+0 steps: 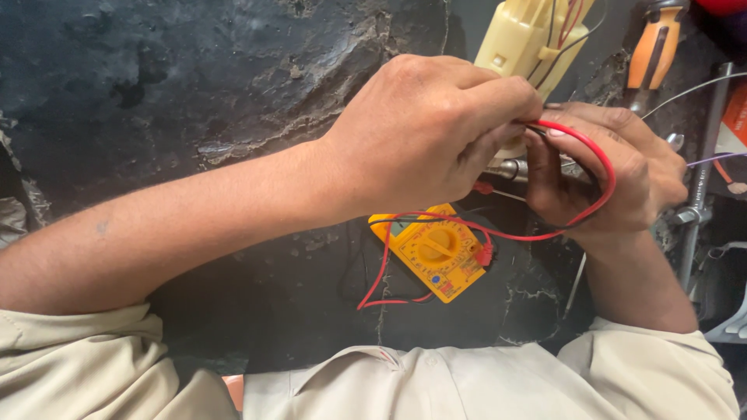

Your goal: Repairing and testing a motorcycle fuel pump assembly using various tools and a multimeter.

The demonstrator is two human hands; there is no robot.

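On the cracked dark table point(194, 93), cream plastic housing point(525, 39) cut off at the top edge, long axis running away from the body. Below, yellow multimeter point(436, 253) lying flat, tilted, partly hidden by the left hand point(424, 132). Left and right hand point(622, 175) fingers pinching the red lead point(603, 167); probe tip hidden.
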